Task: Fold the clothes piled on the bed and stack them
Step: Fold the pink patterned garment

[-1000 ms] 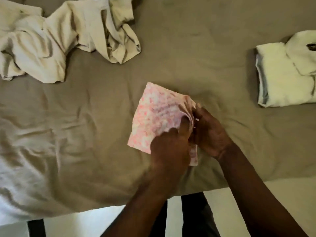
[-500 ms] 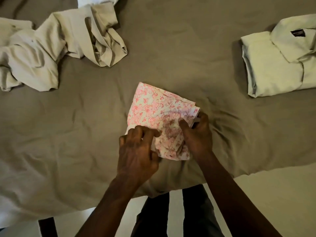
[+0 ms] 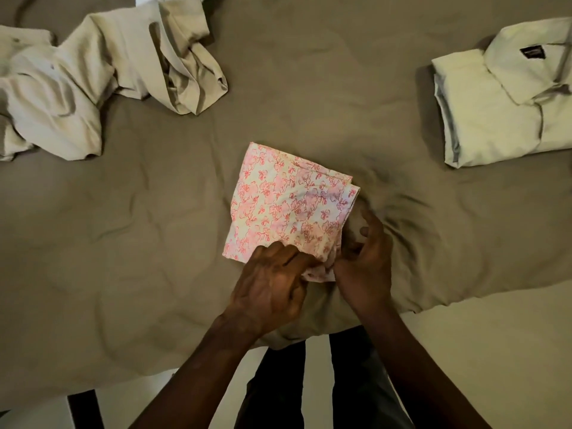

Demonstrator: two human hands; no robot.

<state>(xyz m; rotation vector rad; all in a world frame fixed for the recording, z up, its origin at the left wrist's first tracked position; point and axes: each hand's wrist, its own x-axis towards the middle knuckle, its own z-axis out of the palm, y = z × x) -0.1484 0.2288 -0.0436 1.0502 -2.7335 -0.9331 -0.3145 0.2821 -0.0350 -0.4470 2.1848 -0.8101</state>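
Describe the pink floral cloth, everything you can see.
The floral cloth is thin fabric, white with pink-red flower outlines. It lies folded into a rough rectangle, with layered edges showing at its far right corner. It sits slightly skewed, flat on the brownish bedsheet mid-bed. The left hand and right hand grip its bunched near right corner. Nothing else touches it.

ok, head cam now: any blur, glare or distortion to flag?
Head view: dim warm light, no glare; floral cloth crisp; right hand slightly soft at the fingers; dark shadow beside the folded shirt; crumpled pile cropped at frame edge.
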